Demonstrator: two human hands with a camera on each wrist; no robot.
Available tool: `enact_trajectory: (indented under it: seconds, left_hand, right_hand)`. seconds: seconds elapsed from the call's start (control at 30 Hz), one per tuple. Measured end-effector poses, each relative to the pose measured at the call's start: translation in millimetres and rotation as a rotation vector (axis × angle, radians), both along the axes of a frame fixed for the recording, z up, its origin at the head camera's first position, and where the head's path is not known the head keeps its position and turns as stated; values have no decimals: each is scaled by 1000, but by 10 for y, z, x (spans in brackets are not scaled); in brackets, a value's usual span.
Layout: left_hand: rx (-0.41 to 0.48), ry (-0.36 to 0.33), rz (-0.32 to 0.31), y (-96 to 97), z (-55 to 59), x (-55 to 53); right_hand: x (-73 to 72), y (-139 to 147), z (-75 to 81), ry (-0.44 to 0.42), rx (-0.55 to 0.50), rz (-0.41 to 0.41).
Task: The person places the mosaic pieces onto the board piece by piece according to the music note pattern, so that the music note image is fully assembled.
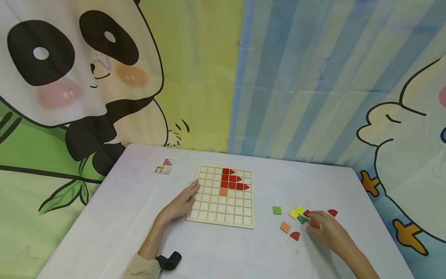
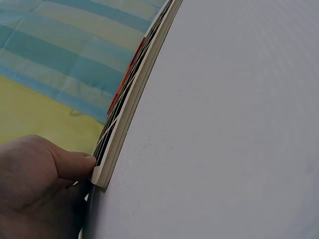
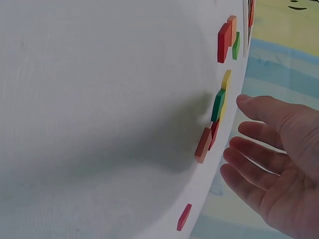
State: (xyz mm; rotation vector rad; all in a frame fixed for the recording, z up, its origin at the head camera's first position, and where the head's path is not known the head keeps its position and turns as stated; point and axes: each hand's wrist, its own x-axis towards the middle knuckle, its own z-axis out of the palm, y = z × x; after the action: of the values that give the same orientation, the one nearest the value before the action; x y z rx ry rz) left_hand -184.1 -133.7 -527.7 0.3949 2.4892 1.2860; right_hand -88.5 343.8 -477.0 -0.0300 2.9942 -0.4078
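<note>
A wooden grid board (image 1: 209,207) lies on the table, with red squares and points and one orange square (image 1: 223,191) in its cells. My left hand (image 1: 179,203) rests along the board's left edge, fingers extended; in the left wrist view its thumb (image 2: 75,165) touches the edge near a corner. Over the loose pieces at the right hovers my right hand (image 1: 329,229), fingers loosely bent and apart, holding nothing. Beneath it are an orange square (image 3: 203,145), a green piece (image 3: 218,105) and a red piece (image 1: 306,212). Yellow pieces (image 1: 294,213) lie just left of them.
More loose pieces lie around: a light green square (image 1: 277,210), an orange square (image 1: 285,227) and red quarter-rounds (image 1: 295,236). A small pattern card (image 1: 163,166) is at the back left. Near the left sleeve (image 1: 141,268) is a black object (image 1: 169,260). Printed curtains (image 1: 278,77) hang behind the table.
</note>
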Motion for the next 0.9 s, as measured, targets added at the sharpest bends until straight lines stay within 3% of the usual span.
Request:
enact_trajectory:
  seconds: [0.23, 0.37, 0.63, 0.77, 0.9]
  left_hand:
    - [-1, -7, -5, 3, 1, -2]
    - [1, -8, -7, 5, 2, -8]
    - [7, -3, 0, -9, 24, -13]
    - [27, 10, -8, -7, 20, -5]
    - [20, 14, -15, -10, 8, 1]
  right_hand:
    - [14, 37, 7, 2, -35, -6]
    - [15, -22, -17, 32, -79, 35]
    - [-162, -294, -46, 212, -171, 311]
    - [-293, -453, -68, 159, -172, 374]
    - [-415, -575, -89, 92, -93, 443]
